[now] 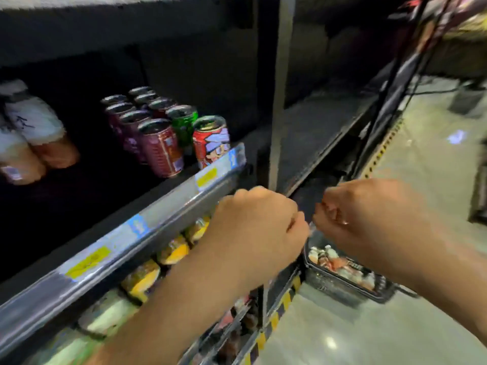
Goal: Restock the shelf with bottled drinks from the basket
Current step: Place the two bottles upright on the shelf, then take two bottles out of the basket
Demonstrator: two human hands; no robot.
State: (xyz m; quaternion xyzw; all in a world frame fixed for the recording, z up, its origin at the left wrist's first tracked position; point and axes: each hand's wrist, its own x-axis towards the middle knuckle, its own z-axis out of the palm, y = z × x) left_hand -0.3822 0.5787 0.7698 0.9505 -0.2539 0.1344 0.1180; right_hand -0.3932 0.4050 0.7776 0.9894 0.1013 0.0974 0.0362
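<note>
Both hands, left hand (257,222) & right hand (350,214), are curled shut w/ nothing seen held, above the basket (340,284) of bottles (342,267) on the floor, right hand nearer.

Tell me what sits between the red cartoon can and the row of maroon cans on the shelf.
In the head view, one green can stands between the red cartoon can and the maroon cans.
</note>
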